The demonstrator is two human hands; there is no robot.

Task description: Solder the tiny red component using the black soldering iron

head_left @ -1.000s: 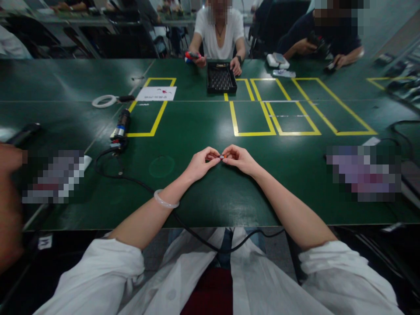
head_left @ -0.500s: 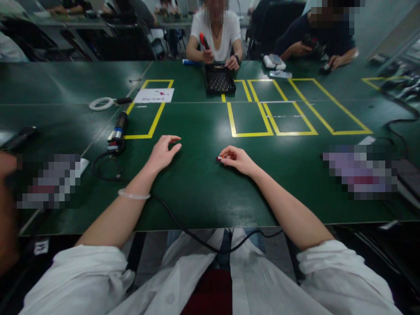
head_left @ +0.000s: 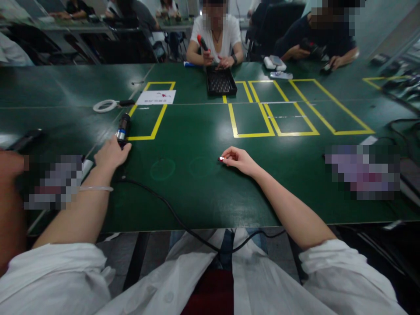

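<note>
My left hand (head_left: 110, 154) is at the near end of a dark cylindrical device (head_left: 124, 123) with a blue and silver band. Its thumb stands apart from the fingers, whose tips are partly hidden, and no firm hold on the device shows. A black cable (head_left: 157, 197) runs from beside this hand over the table's front edge. Right of the middle, my right hand (head_left: 241, 161) is closed in a pinch on a small red, white and dark part (head_left: 221, 159), just above or on the green tabletop (head_left: 203, 197); its kind is too small to make out.
Yellow tape outlines (head_left: 252, 134) mark the table. A printed sheet (head_left: 155, 97) and a coiled white cord (head_left: 105, 106) lie at the left. Across the table, a person holds a red-and-black tool (head_left: 202, 42) by a black tray (head_left: 221, 83). Blurred-out screens flank me.
My left hand has moved left from the open table to the cylindrical device. My right hand keeps the small part at nearly the same spot. The person opposite has shifted their hands slightly.
</note>
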